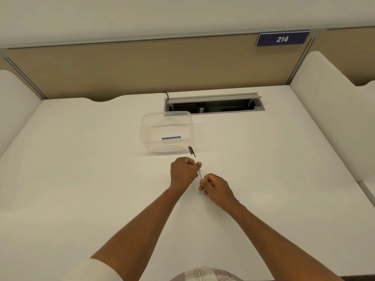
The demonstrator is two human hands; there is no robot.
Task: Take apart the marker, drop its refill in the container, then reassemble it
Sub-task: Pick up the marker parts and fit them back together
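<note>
Both grips clenched on marker [196, 168]: left hand [182, 172] near the black cap, right hand [214, 186] at the tail. Twist opposite ways, pull straight, near container [150, 126].

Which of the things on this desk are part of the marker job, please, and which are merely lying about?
In the job: marker, held by left hand and right hand; clear container.

Lying about: open cable hatch, black cable, sign 214.
</note>
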